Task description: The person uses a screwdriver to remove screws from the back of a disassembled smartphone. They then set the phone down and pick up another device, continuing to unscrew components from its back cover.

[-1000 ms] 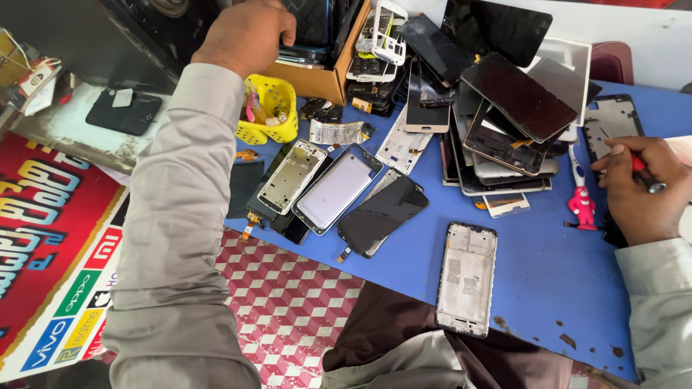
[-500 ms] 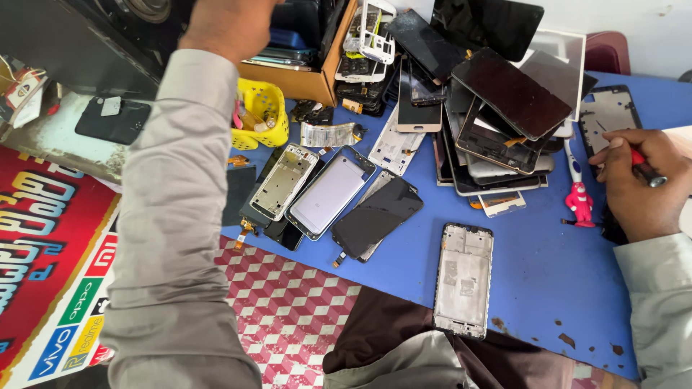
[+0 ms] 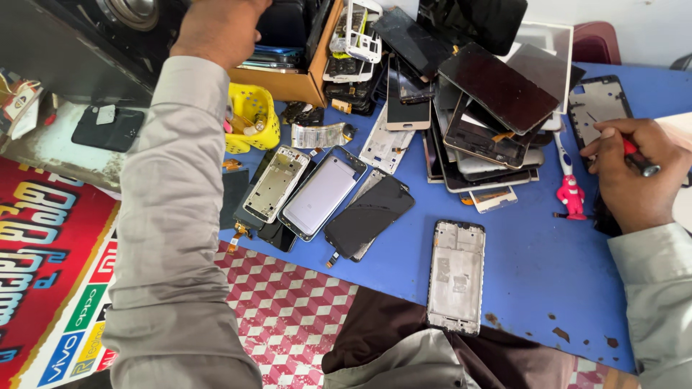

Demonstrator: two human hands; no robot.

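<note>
Fingers of your right hand [image 3: 626,180] are closed around a screwdriver [image 3: 639,160] with a red and black handle, at 3 o'clock on the blue table [image 3: 533,266]. Its long axis runs from 10 to 4 o'clock; the tip is hidden by your fist. Your left hand [image 3: 216,25] reaches to 12 o'clock, over the cardboard box [image 3: 299,81]; its fingers are cut off, so you cannot tell the grip.

Two hands [image 3: 216,29], one yellow basket [image 3: 252,119]

Long grey shirt sleeves with buttoned cuffs, bare hands [image 3: 220,29], dark brown trousers
</note>
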